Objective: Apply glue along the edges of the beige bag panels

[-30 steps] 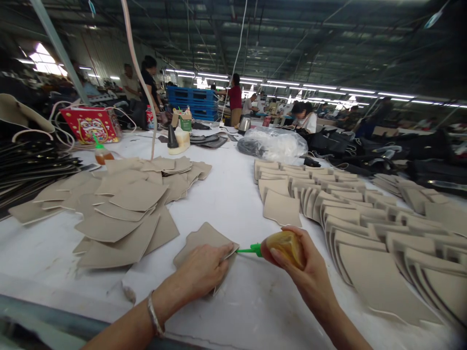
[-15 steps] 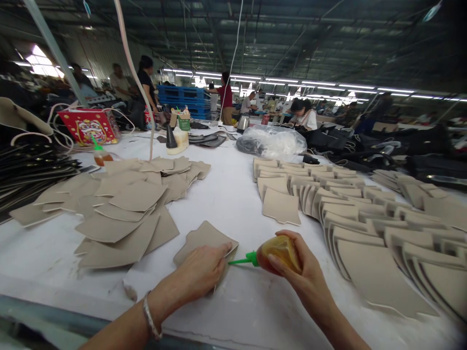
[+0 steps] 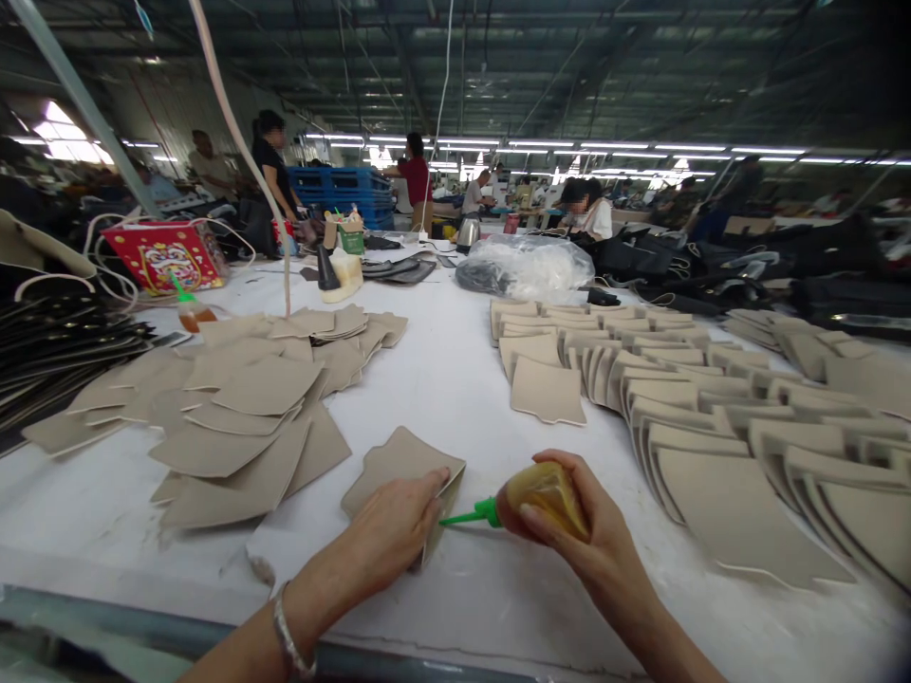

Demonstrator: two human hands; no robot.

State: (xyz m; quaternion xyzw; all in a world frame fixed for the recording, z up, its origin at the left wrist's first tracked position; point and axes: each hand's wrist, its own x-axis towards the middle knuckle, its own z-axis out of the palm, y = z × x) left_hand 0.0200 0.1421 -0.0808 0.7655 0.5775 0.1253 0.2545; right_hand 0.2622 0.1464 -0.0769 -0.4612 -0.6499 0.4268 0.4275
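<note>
My left hand (image 3: 395,526) lies flat with fingers pressed on a small stack of beige cut pieces (image 3: 395,458) on the white table (image 3: 455,379). My right hand (image 3: 580,531) is wrapped round an amber glue bottle (image 3: 547,493) with a green nozzle (image 3: 466,517). The nozzle tip points left at the right edge of the stack, close under my left fingertips. A silver bracelet (image 3: 288,640) sits on my left wrist.
A loose heap of beige pieces (image 3: 234,398) lies to the left. Overlapping rows of beige pieces (image 3: 712,408) fan out to the right. Another glue bottle (image 3: 186,308), a red bag (image 3: 163,254), a plastic bag (image 3: 530,266) and dark material (image 3: 57,346) stand farther off. Several people work at the back.
The nozzle has slid down and left along the right edge of the stack. My left hand stays pressed on the pieces. The camera has tilted slightly.
</note>
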